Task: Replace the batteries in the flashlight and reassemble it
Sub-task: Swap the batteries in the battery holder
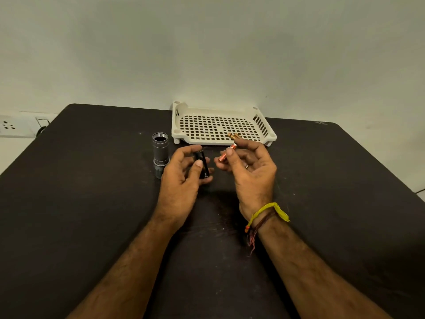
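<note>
My left hand (184,178) grips a small black battery holder (203,166), held above the table in front of me. Just to its right, my right hand (248,171) pinches a copper-coloured battery (227,153) between thumb and fingers, its end pointing toward the holder without touching it. The grey flashlight body (160,148) stands upright on the table left of my left hand, its threaded open end facing up. Two more copper batteries (234,135) lie in the front part of a white tray.
The white perforated tray (207,120) sits at the far edge of the black table (92,203), against the pale wall. A wall socket (9,127) is at the far left. A thin cable shows at the right table edge.
</note>
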